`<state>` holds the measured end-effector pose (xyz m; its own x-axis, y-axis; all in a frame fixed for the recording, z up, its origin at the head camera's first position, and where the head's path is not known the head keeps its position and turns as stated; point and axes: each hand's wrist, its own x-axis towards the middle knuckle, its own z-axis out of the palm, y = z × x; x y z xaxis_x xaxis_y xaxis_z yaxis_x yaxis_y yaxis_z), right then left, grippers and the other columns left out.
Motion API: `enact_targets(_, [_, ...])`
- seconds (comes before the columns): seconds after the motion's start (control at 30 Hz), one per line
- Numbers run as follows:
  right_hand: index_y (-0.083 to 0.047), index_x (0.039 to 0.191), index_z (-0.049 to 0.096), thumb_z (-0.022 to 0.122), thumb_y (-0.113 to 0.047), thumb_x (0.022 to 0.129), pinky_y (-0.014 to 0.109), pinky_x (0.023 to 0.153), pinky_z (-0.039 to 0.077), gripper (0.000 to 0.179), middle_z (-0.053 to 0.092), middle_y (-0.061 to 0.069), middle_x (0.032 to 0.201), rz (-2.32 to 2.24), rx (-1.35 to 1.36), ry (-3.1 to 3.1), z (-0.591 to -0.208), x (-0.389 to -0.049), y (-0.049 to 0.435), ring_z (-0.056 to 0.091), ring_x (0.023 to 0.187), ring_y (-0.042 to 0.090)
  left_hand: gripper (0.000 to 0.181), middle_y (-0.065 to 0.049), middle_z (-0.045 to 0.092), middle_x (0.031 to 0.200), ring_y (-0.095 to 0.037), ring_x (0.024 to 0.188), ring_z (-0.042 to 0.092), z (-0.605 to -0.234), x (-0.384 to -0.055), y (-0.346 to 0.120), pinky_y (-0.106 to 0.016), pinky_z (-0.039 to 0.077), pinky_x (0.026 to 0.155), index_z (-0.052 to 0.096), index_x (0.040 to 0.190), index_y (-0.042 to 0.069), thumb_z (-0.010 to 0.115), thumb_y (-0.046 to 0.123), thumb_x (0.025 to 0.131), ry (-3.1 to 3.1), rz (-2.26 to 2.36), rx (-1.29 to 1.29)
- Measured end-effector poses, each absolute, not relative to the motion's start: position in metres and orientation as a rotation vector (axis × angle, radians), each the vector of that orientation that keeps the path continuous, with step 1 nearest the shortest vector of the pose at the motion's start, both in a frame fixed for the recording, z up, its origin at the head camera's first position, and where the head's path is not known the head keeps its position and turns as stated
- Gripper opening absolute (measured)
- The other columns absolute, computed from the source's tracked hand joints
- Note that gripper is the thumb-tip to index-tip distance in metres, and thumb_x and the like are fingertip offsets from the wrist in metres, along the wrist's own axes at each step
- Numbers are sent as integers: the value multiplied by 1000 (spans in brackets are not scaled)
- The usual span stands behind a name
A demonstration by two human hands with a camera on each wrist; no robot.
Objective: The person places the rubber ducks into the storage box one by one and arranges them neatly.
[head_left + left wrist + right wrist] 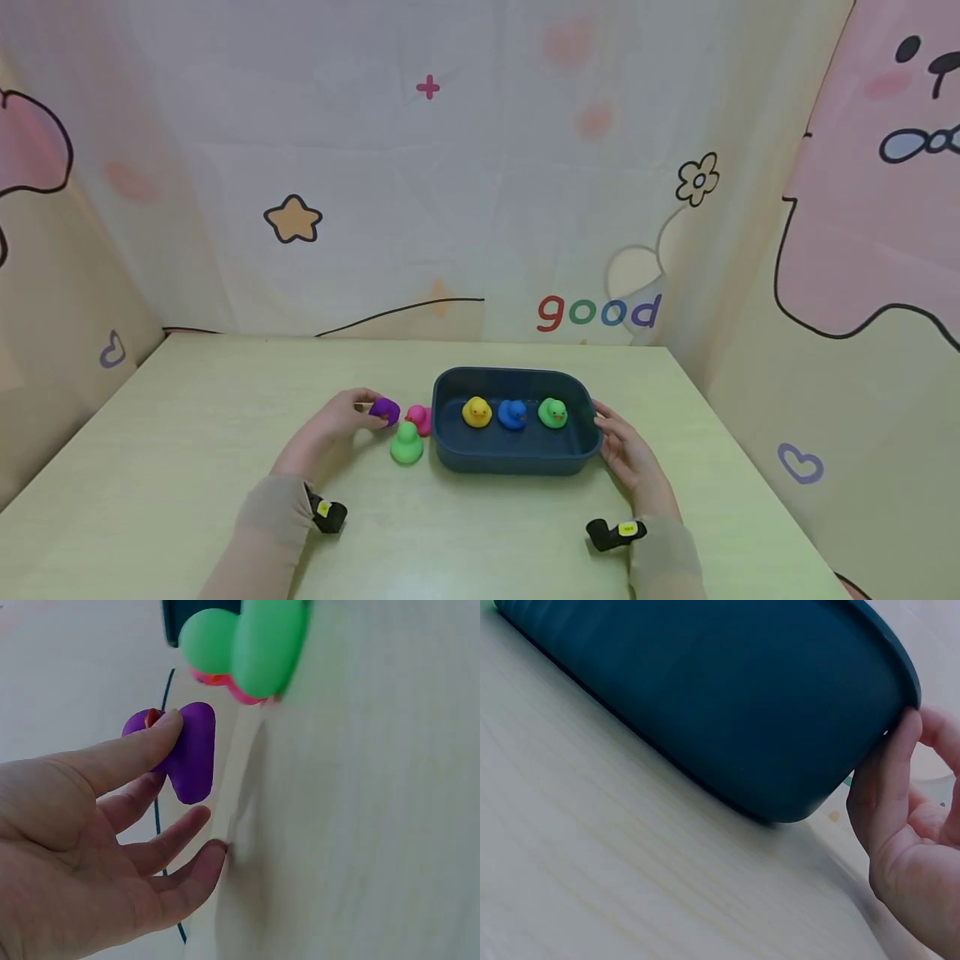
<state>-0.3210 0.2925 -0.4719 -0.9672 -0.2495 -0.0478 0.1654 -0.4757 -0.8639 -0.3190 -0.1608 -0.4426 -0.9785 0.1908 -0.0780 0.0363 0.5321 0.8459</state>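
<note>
My left hand [345,414] pinches a purple toy duck [192,754] between thumb and fingers; in the left wrist view the other fingers are spread below it. Just right of it are a pink duck [418,419] and a green duck [407,444], close by the left end of a dark blue bin [510,463]. Inside the bin a yellow duck [477,412], a blue duck [513,414] and a light green duck [552,412] sit in a row. My right hand [628,454] touches the bin's right end, fingertips just under the rim in the right wrist view.
The pale wooden table [525,542] runs back to a printed cloth wall [480,208], with further printed cloth at both sides. Each wrist wears a small black camera, one left [327,512] and one right [615,533].
</note>
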Motion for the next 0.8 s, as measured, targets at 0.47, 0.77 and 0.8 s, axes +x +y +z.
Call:
enact_targets(0.47, [-19, 110, 65, 31, -1, 104, 13, 73, 54, 39, 68, -3, 95, -2501, -199, 1397, -469, -316, 293, 65, 78, 4, 54, -34, 47, 134, -14, 104, 60, -449, -321, -186, -36, 50, 101, 33, 139, -18, 58, -1, 93, 2220, 1828, 222])
enact_targets(0.77, [-20, 108, 67, 33, -2, 104, 13, 72, 54, 39, 67, -2, 96, -2503, -187, 1389, -468, -316, 292, 64, 78, 4, 56, -24, 55, 127, -6, 98, 61, -455, -323, -194, -30, 51, 98, 29, 139, -19, 56, -2, 94, 2097, 1915, 234])
enact_targets(0.8, [-19, 109, 67, 33, -1, 104, 14, 72, 54, 39, 67, -2, 96, -2502, -200, 1390, -468, -316, 292, 64, 78, 4, 56, -24, 55, 127, -6, 99, 61, -455, -323, -194, -30, 51, 99, 28, 140, -19, 56, -2, 94, 2089, 1917, 235])
